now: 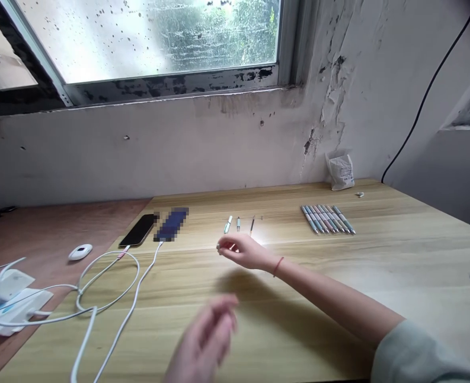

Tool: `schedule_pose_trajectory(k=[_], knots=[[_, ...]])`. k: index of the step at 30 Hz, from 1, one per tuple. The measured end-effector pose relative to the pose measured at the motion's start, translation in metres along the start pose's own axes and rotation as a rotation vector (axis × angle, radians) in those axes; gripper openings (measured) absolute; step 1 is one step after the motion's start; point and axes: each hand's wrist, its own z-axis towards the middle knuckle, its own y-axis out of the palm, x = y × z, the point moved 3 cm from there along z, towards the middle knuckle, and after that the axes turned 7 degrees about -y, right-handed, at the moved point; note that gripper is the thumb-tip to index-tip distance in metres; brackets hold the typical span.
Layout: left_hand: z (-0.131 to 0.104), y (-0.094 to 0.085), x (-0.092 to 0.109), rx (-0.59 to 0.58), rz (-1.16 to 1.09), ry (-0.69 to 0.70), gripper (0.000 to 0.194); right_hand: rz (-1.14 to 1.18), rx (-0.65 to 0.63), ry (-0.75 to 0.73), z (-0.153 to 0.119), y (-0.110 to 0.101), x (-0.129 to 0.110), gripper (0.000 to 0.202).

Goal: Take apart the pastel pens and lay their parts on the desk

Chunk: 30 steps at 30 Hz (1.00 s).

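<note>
My right hand [242, 252] is over the middle of the table, its fingers curled into a pinch. A tiny piece shows at its fingertips, too small to name. Just beyond lie parts of a pen in a row: a pale green barrel [228, 224], a short blue-grey section [238, 224], a thin refill [252, 225] and a tiny piece like a spring [262, 217]. Nearer to me, my left hand [203, 340] is raised over the table and smeared by motion. Its fingers look bent, and nothing can be made out in them.
Several pens [327, 219] lie side by side at the back right, near a white packet [341, 172]. Two phones, one black [139, 230] and one blurred blue [171, 224], lie left with white cables [133, 303]. A power strip [11, 308] and white oval device [80, 252] are farther left.
</note>
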Motion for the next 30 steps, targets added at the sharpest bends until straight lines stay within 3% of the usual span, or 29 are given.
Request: schedule_pose_trajectory(k=[1,3,7,11,15,20,30], knots=[[0.019,-0.012,0.010,0.197,-0.114,-0.002,0.048,0.108,0.034,0.050,-0.010,-0.006,0.001,0.011],[0.059,-0.023,0.028,0.333,-0.214,0.024,0.059,0.255,0.103,0.147,-0.029,-0.017,0.006,0.015],[0.127,-0.011,0.041,0.112,-0.106,0.099,0.052,0.324,0.221,0.227,-0.050,-0.032,0.019,0.021],[0.160,0.003,0.038,-0.011,-0.013,0.269,0.041,0.253,0.279,0.235,-0.057,-0.039,0.030,0.023],[0.173,0.003,0.033,0.002,0.023,0.348,0.030,0.176,0.350,0.268,-0.064,-0.043,0.035,0.026],[0.175,-0.006,0.031,0.120,0.152,0.370,0.027,0.075,0.404,0.347,-0.074,-0.049,0.040,0.023],[0.165,-0.002,0.031,0.162,0.309,0.451,0.025,0.076,0.435,0.285,-0.079,-0.037,0.043,0.018]])
